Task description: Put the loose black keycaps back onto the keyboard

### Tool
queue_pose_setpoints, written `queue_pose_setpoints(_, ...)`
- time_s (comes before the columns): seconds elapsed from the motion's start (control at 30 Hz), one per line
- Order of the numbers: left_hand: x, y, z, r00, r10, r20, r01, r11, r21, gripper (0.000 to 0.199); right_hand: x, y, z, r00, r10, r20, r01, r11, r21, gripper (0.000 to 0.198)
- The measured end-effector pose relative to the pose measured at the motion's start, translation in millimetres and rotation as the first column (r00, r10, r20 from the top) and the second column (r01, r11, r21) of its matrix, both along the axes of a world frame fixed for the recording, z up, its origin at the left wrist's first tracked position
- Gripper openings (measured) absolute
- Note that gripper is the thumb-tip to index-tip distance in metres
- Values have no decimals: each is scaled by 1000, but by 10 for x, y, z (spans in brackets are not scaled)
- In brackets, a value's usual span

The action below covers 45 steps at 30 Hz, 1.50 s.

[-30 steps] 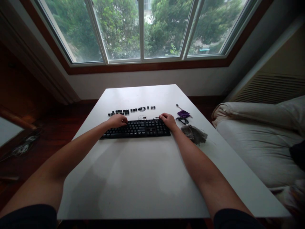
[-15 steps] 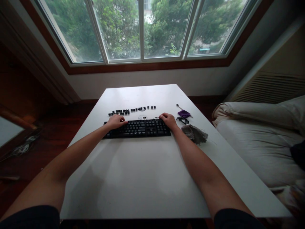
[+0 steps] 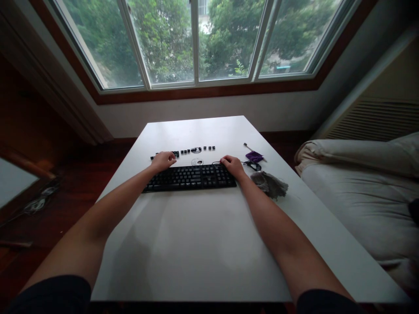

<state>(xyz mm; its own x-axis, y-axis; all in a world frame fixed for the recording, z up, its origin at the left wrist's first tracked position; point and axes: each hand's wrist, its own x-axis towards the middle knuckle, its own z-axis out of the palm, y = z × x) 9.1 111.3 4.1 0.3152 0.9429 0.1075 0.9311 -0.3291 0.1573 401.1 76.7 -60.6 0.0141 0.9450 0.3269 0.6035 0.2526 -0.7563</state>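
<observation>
A black keyboard lies across the white table. My right hand rests on its back right corner, with the fingers curled over the edge. Just behind the keyboard's back left edge is my left hand, above a line of loose black keycaps that it partly covers. Its fingers are bent together; whatever they pinch, if anything, is hidden. Behind the keyboard are a clear round dish with something small and dark in it, and a second round dish holding dark pieces.
To the right lie a coiled black cable, a purple cloth, a thin brush and a ragged grey cloth. A pale sofa stands beyond the table's right edge. A window is in front.
My left hand has lifted off the keyboard's left part and moved back and slightly right, over the keycaps. My right hand stays at the keyboard's corner.
</observation>
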Motion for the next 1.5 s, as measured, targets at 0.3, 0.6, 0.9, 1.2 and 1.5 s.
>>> queue_pose_setpoints(0.3, 303, 304, -93, 993, 28, -118, -4, 979, 203, 25, -12, -48, 57, 1000, 8, -13, -8, 1000, -11, 30)
queue_pose_setpoints(0.6, 311, 339, -160, 987, 14, -157, 22, 975, 221, 23, -14, -40, 44, 1000, -5, -12, 5, 1000, -13, 31)
queue_pose_setpoints(0.9, 91, 245, 1, 989, -91, -118, 115, 969, 220, 24, -11, -25, 26, 1000, 5, -6, -5, 1000, 1, 30)
queue_pose_setpoints(1.2, -250, -51, 252, 971, -240, 22, 241, 969, -47, 28, -9, -40, 35, 1000, 3, -11, -3, 1000, -12, 32)
queue_pose_setpoints(1.5, -265, -342, 185, 958, -286, 36, 288, 949, -125, 25, -16, -34, 39, 1000, -4, -6, 4, 1000, -22, 33)
